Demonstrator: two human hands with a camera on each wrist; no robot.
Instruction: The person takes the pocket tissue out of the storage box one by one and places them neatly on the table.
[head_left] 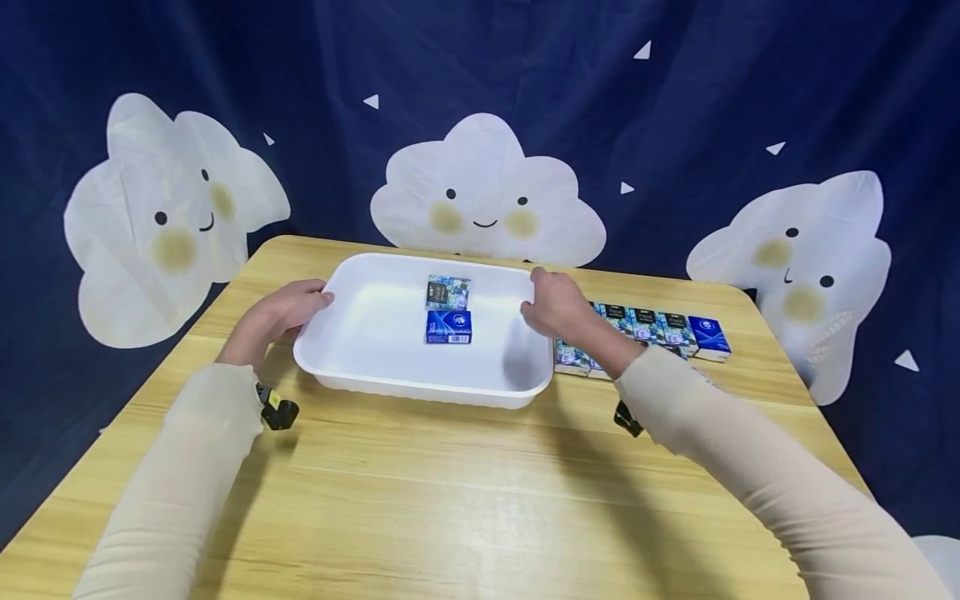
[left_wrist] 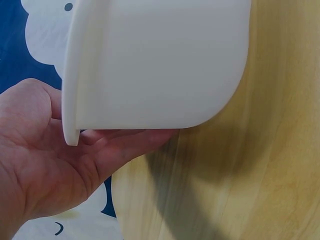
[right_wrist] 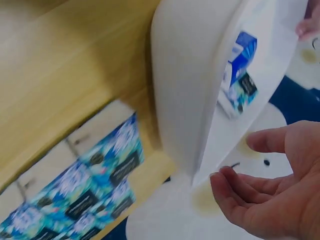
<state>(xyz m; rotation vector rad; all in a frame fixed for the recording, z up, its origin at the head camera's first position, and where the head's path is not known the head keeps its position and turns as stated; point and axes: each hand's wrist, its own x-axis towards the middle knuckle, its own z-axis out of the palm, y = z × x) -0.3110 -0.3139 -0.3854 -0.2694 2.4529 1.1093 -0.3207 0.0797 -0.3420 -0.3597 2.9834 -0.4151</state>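
A white plastic tray (head_left: 375, 350) with a rolled rim stands over the far middle of the wooden table. Inside it lie a floral pack (head_left: 448, 292) with a black label and a blue pack (head_left: 448, 327) bearing a barcode. My left hand (head_left: 294, 307) grips the tray's left end, thumb over the rim and fingers (left_wrist: 125, 150) against the outer wall. At the far right corner is my right hand (head_left: 558, 307). Its thumb and loosely bent fingers (right_wrist: 227, 192) stand a little apart in the right wrist view, fingertips close to the rim, nothing between them.
Rows of similar floral packs (head_left: 643, 325) lie just right of the tray, with a blue pack (head_left: 708, 338) at their right end. My right forearm crosses above their near side. A dark blue curtain (head_left: 322, 50) with clouds hangs behind the table (head_left: 450, 492).
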